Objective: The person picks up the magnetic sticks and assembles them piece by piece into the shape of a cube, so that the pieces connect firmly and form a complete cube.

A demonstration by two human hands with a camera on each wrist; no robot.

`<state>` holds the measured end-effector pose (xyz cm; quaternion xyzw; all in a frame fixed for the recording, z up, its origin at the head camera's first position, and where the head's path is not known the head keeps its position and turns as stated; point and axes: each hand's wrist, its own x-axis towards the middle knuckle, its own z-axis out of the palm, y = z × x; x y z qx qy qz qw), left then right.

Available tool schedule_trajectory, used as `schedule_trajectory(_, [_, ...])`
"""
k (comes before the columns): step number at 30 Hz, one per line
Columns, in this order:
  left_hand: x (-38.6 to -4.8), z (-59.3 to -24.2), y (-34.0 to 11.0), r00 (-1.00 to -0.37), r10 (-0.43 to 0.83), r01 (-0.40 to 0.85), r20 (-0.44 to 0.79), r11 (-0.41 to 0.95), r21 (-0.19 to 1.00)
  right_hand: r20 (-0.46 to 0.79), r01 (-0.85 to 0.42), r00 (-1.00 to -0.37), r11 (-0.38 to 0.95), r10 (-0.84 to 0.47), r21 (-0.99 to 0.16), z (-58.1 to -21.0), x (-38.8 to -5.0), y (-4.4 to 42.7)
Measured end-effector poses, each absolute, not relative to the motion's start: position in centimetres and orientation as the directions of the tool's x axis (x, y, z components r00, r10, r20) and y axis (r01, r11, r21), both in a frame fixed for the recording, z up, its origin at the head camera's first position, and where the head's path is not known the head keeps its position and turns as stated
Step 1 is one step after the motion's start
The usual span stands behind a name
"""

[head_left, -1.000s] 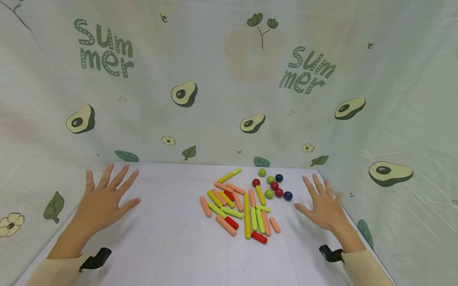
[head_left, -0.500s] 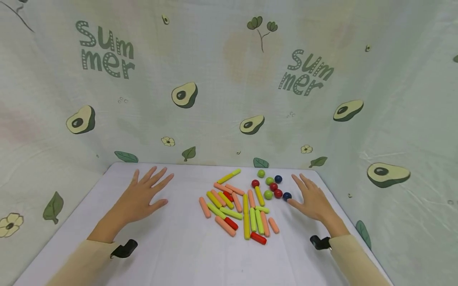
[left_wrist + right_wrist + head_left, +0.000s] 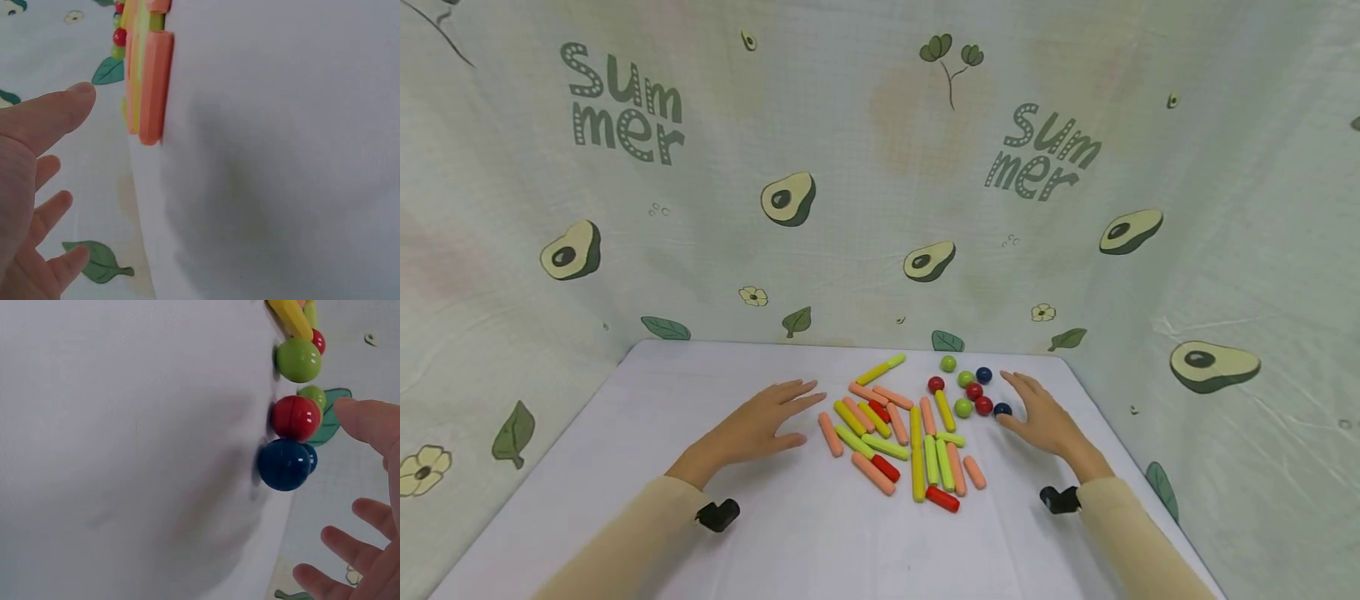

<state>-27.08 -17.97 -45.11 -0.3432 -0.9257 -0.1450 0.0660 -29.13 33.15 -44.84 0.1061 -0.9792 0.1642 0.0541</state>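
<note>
My left hand (image 3: 748, 429) is held over the white table, left of a spread of short coloured sticks in salmon, yellow, lime and red. Its fingers are loosely extended and hold nothing. Nearest to it lies a salmon stick (image 3: 831, 434), which looks faceted in the left wrist view. On the other side, my right hand (image 3: 1043, 423) hovers with nothing in it, fingers relaxed and thumb apart. Close to its thumb sits a dark blue ball (image 3: 284, 464). Beside that are a red ball (image 3: 295, 417) and a green ball (image 3: 298, 360). Neither hand visibly touches anything.
Several glossy balls lie behind and right of the sticks. A yellow stick (image 3: 872, 373) lies at the back, end to end with a lime one (image 3: 896, 360). A printed cloth (image 3: 850, 125) rises behind the table (image 3: 820, 550) and along its sides.
My left hand has moved right, from the table's left side to near the sticks, its fingers less spread. My right hand has shifted slightly left toward the balls. Sticks and balls have stayed put.
</note>
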Motion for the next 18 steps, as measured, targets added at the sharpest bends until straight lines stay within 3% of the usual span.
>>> schedule_trajectory(10, [-28.1, -47.1, -15.5, -0.783, 0.61, 0.592, 0.122, 0.67, 0.447, 0.135, -0.251, -0.967, 0.894, -0.216, -0.371, -46.0, -30.0, 33.3])
schedule_trajectory(18, [-28.6, -48.0, -14.5, -0.796, 0.599, 0.56, 0.088, 0.674, 0.482, 0.1, -0.221, -0.975, 0.886, -0.197, -0.407, -46.7, -30.8, 33.2])
